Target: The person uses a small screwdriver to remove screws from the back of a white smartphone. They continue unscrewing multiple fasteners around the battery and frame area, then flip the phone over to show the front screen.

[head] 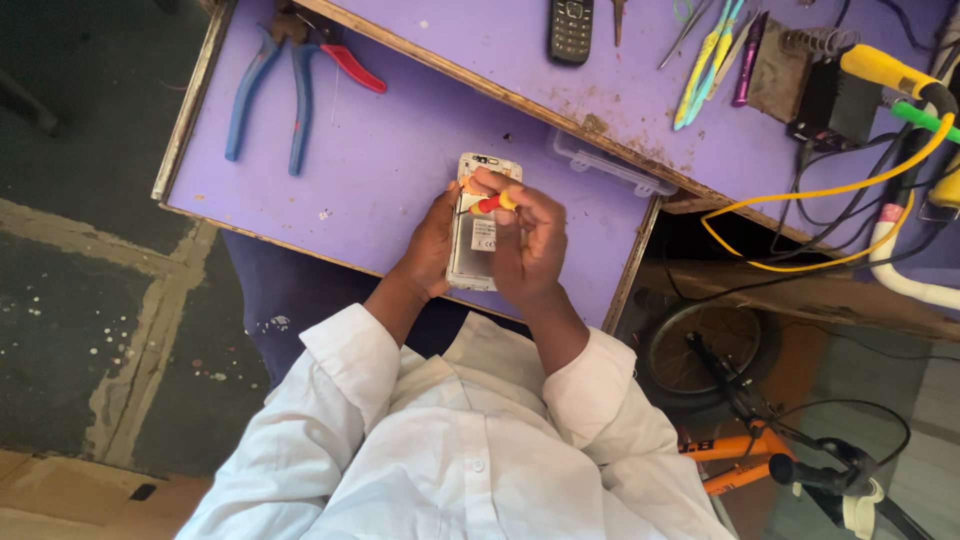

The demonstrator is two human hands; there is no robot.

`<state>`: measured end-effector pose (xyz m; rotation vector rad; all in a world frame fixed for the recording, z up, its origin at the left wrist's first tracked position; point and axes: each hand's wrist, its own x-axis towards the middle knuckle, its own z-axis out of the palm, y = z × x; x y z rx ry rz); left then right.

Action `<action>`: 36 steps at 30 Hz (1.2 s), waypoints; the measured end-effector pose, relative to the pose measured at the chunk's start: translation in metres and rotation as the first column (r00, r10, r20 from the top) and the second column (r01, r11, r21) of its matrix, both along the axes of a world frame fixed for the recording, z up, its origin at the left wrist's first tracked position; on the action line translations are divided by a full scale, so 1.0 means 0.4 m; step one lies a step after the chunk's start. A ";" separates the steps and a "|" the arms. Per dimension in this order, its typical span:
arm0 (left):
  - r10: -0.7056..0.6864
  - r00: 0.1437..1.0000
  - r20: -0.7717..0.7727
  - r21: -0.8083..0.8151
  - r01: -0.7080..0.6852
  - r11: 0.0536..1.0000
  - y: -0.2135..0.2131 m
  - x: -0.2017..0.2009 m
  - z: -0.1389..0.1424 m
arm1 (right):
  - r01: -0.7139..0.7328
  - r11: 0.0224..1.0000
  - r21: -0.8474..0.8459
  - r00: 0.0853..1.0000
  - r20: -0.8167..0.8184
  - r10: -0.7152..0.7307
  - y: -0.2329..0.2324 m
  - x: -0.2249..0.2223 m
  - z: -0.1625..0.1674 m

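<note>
An opened white phone (478, 238) with its back cover off lies on the pulled-out purple drawer board (380, 150). My left hand (432, 245) grips the phone's left edge. My right hand (527, 240) pinches a small red and yellow screwdriver (494, 203) over the phone's upper part, its tip pointing left onto the phone. White sleeves cover both forearms.
Blue-handled pliers (265, 95) and red-handled cutters (350, 66) lie at the drawer's far left. A clear plastic box (610, 165) sits under the upper purple bench (520, 70), which carries a black keypad phone (571, 30), tweezers (705, 65), a soldering station (830, 95) and cables. A small bicycle (745, 400) stands at right.
</note>
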<state>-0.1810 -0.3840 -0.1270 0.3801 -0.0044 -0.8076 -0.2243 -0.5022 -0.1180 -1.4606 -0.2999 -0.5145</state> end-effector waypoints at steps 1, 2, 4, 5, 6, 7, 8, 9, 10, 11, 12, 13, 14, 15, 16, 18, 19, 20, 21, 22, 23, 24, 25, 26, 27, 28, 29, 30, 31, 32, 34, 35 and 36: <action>0.005 1.000 0.005 -0.005 -0.005 1.000 -0.007 -0.001 -0.002 | 0.095 0.982 -0.162 0.994 0.074 -0.083 -0.010 -0.002 0.004; 0.012 1.000 0.010 -0.010 -0.012 1.000 -0.015 -0.002 -0.005 | 0.196 0.930 -0.312 0.975 0.159 -0.153 -0.022 -0.007 0.007; 0.002 1.000 0.009 0.005 -0.002 1.000 -0.032 -0.004 -0.011 | 0.300 0.867 -0.398 0.949 0.218 -0.229 -0.039 -0.014 0.006; -0.003 1.000 0.009 0.013 0.003 1.000 -0.041 -0.004 -0.014 | 0.300 0.887 -0.352 0.951 0.182 -0.249 -0.043 -0.018 0.003; 0.000 1.000 -0.006 0.020 0.000 1.000 -0.050 -0.004 -0.014 | 0.300 0.904 -0.306 0.953 0.145 -0.267 -0.048 -0.019 -0.001; 0.003 1.000 -0.020 0.027 -0.003 1.000 -0.058 -0.002 -0.013 | 0.239 0.942 -0.237 0.970 0.091 -0.224 -0.054 -0.017 -0.006; 0.007 0.999 -0.035 0.034 -0.006 0.999 -0.058 -0.005 -0.012 | 0.179 0.970 -0.163 0.984 0.039 -0.175 -0.052 -0.018 -0.009; 0.004 1.000 -0.024 0.031 -0.004 1.000 -0.064 -0.004 -0.016 | 0.125 0.988 -0.086 0.992 -0.008 -0.126 -0.059 -0.016 -0.014; 0.003 1.000 -0.012 0.028 -0.003 1.000 -0.068 -0.003 -0.016 | 0.145 0.974 -0.174 0.990 0.027 -0.142 -0.067 -0.016 -0.016; 0.005 1.000 -0.001 0.026 -0.005 1.000 -0.064 -0.004 -0.014 | 0.163 0.952 -0.259 0.986 0.063 -0.152 -0.069 -0.018 -0.018; 0.006 1.000 0.000 0.035 -0.006 0.999 -0.068 -0.003 -0.014 | 0.186 0.921 -0.341 0.982 0.098 -0.162 -0.076 -0.019 -0.021; 0.007 1.000 0.001 0.042 -0.007 0.999 -0.074 -0.001 -0.015 | 0.233 0.914 -0.333 0.972 0.113 -0.206 -0.083 -0.017 -0.024; 0.011 1.000 0.003 0.050 -0.011 0.999 -0.072 -0.001 -0.013 | 0.277 0.905 -0.323 0.960 0.127 -0.248 -0.079 -0.014 -0.027; -0.004 1.000 0.015 0.045 0.003 0.999 -0.082 0.003 -0.014 | 0.322 0.894 -0.312 0.946 0.140 -0.292 -0.086 -0.009 -0.031; -0.015 0.999 0.028 0.041 0.014 0.999 -0.089 0.006 -0.013 | 0.271 0.929 -0.251 0.962 0.110 -0.251 -0.092 -0.006 -0.031; -0.019 0.999 0.031 0.041 0.017 0.999 -0.101 0.007 -0.016 | 0.168 0.978 -0.121 0.985 0.054 -0.162 -0.105 -0.006 -0.033; -0.013 1.000 0.023 0.045 0.012 0.999 -0.105 0.007 -0.017 | 0.135 0.985 -0.110 0.991 0.023 -0.133 -0.110 -0.008 -0.033; -0.008 1.000 0.017 0.048 0.007 0.999 -0.109 0.008 -0.019 | 0.102 0.990 -0.099 0.995 -0.007 -0.103 -0.115 -0.010 -0.034; -0.014 0.999 0.044 0.014 0.013 1.000 -0.110 0.008 -0.020 | 0.069 0.994 -0.087 0.997 -0.039 -0.073 -0.117 -0.013 -0.034; -0.019 0.997 0.069 -0.019 0.021 1.000 -0.113 0.005 -0.024 | 0.114 0.987 -0.116 0.993 0.003 -0.115 -0.120 -0.015 -0.039; -0.021 0.995 0.098 -0.052 0.026 0.998 -0.108 0.007 -0.024 | 0.158 0.977 -0.143 0.987 0.049 -0.153 -0.114 -0.012 -0.041; -0.020 0.998 0.064 -0.029 0.022 0.999 -0.114 0.007 -0.029 | 0.201 0.965 -0.168 0.978 0.097 -0.187 -0.119 -0.012 -0.046; -0.017 0.999 0.028 -0.005 0.018 1.000 -0.119 0.005 -0.031 | 0.226 0.963 -0.145 0.972 0.096 -0.213 -0.123 -0.012 -0.049; -0.013 1.000 -0.009 0.019 0.013 1.000 -0.125 0.004 -0.034 | 0.250 0.961 -0.122 0.966 0.094 -0.239 -0.130 -0.014 -0.052; -0.016 1.000 -0.009 0.040 0.016 0.999 -0.131 0.005 -0.036 | 0.274 0.957 -0.099 0.960 0.093 -0.266 -0.137 -0.013 -0.054; -0.020 1.000 -0.009 0.062 0.020 0.998 -0.137 0.005 -0.035 | 0.278 0.957 -0.088 0.958 0.096 -0.269 -0.145 -0.013 -0.056; -0.026 1.000 -0.009 0.083 0.027 0.996 -0.140 0.006 -0.035 | 0.283 0.956 -0.078 0.956 0.100 -0.275 -0.153 -0.011 -0.056; -0.045 0.999 0.031 0.072 0.042 0.996 -0.141 0.006 -0.037 | 0.291 0.954 -0.067 0.953 0.105 -0.283 -0.160 -0.010 -0.056; -0.063 0.996 0.070 0.062 0.059 0.996 -0.139 0.004 -0.038 | 0.309 0.948 -0.076 0.948 0.102 -0.301 -0.166 -0.011 -0.056; -0.081 0.991 0.109 0.053 0.076 0.996 -0.138 0.004 -0.039 | 0.327 0.941 -0.084 0.943 0.099 -0.318 -0.173 -0.011 -0.057; -0.100 0.990 0.096 0.053 0.095 0.994 -0.128 -0.001 -0.042 | 0.355 0.932 -0.076 0.933 0.091 -0.348 -0.178 -0.016 -0.057; -0.110 0.990 0.088 0.053 0.106 0.993 -0.128 -0.002 -0.045 | 0.370 0.927 -0.060 0.927 0.085 -0.364 -0.186 -0.018 -0.058; -0.117 0.991 0.068 0.030 0.115 0.993 -0.130 -0.001 -0.050 | 0.384 0.922 -0.044 0.922 0.078 -0.380 -0.195 -0.019 -0.059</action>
